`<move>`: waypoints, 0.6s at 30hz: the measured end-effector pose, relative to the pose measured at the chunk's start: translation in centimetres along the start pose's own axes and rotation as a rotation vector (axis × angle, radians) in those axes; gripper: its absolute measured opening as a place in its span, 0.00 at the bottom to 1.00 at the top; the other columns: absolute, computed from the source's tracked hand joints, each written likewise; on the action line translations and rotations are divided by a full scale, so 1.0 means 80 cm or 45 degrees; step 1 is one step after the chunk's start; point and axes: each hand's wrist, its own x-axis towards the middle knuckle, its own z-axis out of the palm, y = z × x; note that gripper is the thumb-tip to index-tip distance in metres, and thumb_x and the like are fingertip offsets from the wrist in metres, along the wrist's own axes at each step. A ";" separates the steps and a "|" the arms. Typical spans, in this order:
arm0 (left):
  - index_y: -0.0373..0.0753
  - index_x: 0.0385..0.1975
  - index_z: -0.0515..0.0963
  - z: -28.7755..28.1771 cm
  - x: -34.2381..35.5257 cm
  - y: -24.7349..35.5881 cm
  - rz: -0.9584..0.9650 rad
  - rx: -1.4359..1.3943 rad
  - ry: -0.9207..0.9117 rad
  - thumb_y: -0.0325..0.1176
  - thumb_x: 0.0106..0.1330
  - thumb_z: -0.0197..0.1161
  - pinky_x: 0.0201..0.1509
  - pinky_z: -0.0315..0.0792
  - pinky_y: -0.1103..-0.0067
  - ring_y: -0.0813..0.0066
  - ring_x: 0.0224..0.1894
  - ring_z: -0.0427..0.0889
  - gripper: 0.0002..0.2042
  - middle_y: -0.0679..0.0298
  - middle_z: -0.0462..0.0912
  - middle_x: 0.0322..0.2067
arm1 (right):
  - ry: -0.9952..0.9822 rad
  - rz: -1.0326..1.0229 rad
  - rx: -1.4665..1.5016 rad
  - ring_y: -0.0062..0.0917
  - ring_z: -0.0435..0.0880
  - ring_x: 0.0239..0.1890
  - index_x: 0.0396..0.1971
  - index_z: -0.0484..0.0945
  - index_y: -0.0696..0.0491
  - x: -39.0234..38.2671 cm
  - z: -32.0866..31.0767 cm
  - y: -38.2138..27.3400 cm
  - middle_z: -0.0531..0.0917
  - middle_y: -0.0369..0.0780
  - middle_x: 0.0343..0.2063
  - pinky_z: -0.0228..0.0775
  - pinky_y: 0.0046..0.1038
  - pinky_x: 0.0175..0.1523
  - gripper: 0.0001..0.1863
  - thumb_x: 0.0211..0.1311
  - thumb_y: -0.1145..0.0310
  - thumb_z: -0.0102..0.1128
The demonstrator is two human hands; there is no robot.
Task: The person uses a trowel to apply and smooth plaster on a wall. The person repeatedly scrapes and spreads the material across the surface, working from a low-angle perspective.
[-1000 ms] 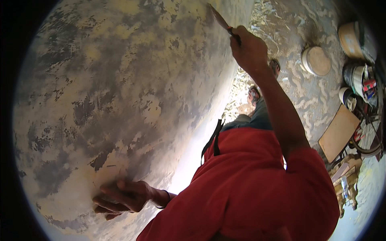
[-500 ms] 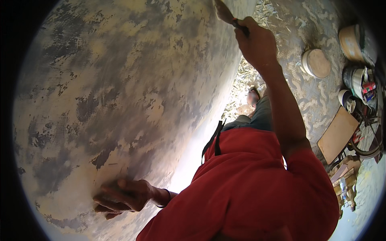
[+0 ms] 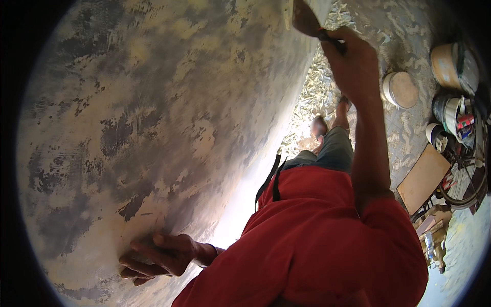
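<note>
A large wall (image 3: 169,133) with patchy grey and cream paint, flaked in places, fills the left side. My right hand (image 3: 356,66) is closed around the dark handle of a paint scraper (image 3: 306,19) at the top. Its broad blade points up and left beside the wall's edge; whether it touches the surface I cannot tell. Lower left, my left hand (image 3: 162,256) rests against the wall with its fingers spread and slightly bent, holding nothing.
Pale flakes (image 3: 314,89) litter the floor along the wall, around my feet. To the right stand a round pale container (image 3: 401,90), a larger bucket (image 3: 445,65) and a bucket of odds and ends (image 3: 452,115). A brown board (image 3: 423,179) leans beside a spoked wheel (image 3: 466,192).
My right hand and the scraper have shifted right and a little down, away from the wall. One foot shows more clearly now. My left hand stays nearly in place.
</note>
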 end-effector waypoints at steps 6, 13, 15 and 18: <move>0.37 0.57 0.84 0.007 0.006 0.000 0.031 -0.061 0.039 0.44 0.76 0.61 0.84 0.39 0.55 0.51 0.77 0.63 0.20 0.45 0.75 0.67 | -0.039 0.009 -0.099 0.49 0.88 0.33 0.41 0.81 0.50 0.005 0.049 0.017 0.88 0.46 0.29 0.79 0.47 0.41 0.09 0.67 0.63 0.62; 0.40 0.56 0.85 0.003 0.001 0.000 -0.004 0.016 0.021 0.46 0.76 0.60 0.82 0.41 0.54 0.53 0.77 0.64 0.19 0.48 0.76 0.67 | 0.097 -0.032 0.093 0.48 0.89 0.35 0.41 0.81 0.50 -0.010 0.011 0.003 0.88 0.46 0.28 0.80 0.47 0.42 0.09 0.64 0.65 0.65; 0.37 0.57 0.84 0.003 0.000 -0.001 0.010 0.013 0.010 0.44 0.76 0.60 0.84 0.39 0.56 0.52 0.78 0.63 0.20 0.44 0.75 0.67 | 0.037 0.016 0.076 0.47 0.89 0.34 0.41 0.81 0.49 -0.008 0.017 -0.001 0.88 0.47 0.29 0.80 0.46 0.41 0.08 0.65 0.64 0.64; 0.37 0.57 0.84 0.006 0.005 0.001 0.011 -0.025 0.023 0.44 0.76 0.60 0.84 0.38 0.55 0.51 0.77 0.63 0.20 0.44 0.75 0.67 | 0.048 -0.070 -0.226 0.33 0.88 0.27 0.45 0.85 0.51 0.014 0.047 0.017 0.86 0.45 0.24 0.78 0.33 0.36 0.11 0.67 0.63 0.67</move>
